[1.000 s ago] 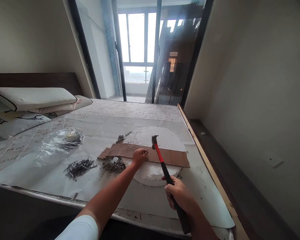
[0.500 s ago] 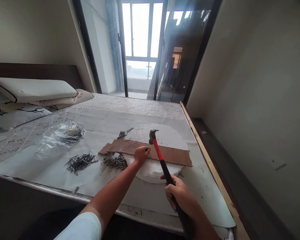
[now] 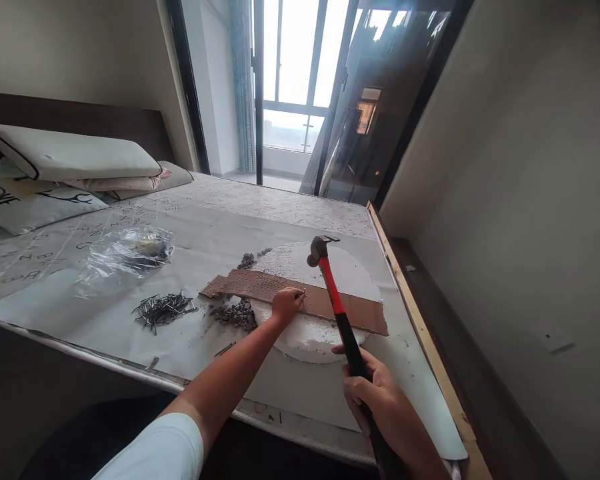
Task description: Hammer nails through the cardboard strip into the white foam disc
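My left hand (image 3: 285, 303) pinches a small nail (image 3: 303, 291) upright on a brown strip of board (image 3: 260, 285) full of tiny holes. The strip lies across a round white foam slab (image 3: 305, 333) on the paper-covered bed (image 3: 220, 233). My right hand (image 3: 385, 407) grips the black end of a red-handled hammer (image 3: 336, 300). Its steel head (image 3: 320, 247) is raised above and just right of the nail.
A heap of loose nails (image 3: 163, 310) lies left of the strip, with grey rubble (image 3: 237, 313) beside it. A crumpled plastic bag (image 3: 125, 257) sits further left. Pillows (image 3: 65, 157) rest against the headboard. A wooden bed edge (image 3: 420, 327) runs along the right, by the wall.
The hammer head has risen and tilted back from just above the strip. My left hand has stayed on the nail. The camera has tipped slightly.
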A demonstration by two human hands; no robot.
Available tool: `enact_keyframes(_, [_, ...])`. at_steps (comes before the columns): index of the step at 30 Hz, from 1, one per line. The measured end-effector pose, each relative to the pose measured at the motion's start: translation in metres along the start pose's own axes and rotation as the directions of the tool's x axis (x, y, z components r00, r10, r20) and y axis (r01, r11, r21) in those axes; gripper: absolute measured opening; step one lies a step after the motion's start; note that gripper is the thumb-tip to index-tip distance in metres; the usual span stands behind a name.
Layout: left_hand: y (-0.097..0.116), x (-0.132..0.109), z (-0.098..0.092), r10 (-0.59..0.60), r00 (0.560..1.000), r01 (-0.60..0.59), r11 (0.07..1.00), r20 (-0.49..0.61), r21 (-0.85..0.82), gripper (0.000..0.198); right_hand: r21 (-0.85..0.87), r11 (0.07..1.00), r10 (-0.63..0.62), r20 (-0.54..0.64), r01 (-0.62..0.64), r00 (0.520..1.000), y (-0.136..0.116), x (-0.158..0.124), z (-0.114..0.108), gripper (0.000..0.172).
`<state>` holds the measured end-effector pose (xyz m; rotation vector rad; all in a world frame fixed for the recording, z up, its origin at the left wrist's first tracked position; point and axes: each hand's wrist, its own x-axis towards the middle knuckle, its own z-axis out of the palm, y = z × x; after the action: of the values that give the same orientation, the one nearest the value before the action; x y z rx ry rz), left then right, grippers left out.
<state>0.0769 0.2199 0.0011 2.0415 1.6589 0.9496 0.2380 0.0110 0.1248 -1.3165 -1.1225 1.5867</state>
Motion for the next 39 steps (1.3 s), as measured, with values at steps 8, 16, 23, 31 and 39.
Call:
enact_keyframes(8, [-0.003,0.000,0.000,-0.009,1.000,0.008,0.997,0.006,0.076,0.020,-0.093,0.990,0.102,-0.010,-0.103,0.995,0.026,0.033,0.006,0.049])
enact_keyframes(16, [0.001,-0.002,-0.001,-0.024,1.000,0.024,0.999,0.008,0.046,0.018,-0.112,0.992,0.045,-0.068,-0.053,0.997,0.015,0.016,0.004,0.047])
enact_keyframes(23, [0.001,-0.003,-0.001,-0.022,1.000,0.021,0.998,0.015,0.057,0.019,-0.072,0.993,0.096,-0.028,-0.097,0.995,0.016,0.020,0.006,0.043])
enact_keyframes(31, [-0.001,-0.003,-0.001,-0.009,1.000,0.007,0.996,0.022,0.093,0.020,-0.150,0.986,0.073,-0.029,-0.076,0.997,0.021,0.028,0.002,0.046])
enact_keyframes(39, [0.002,-0.005,0.000,-0.007,1.000,0.006,0.997,0.011,0.075,0.019,-0.091,0.995,0.033,-0.057,-0.038,0.998,0.001,0.002,0.003,0.040])
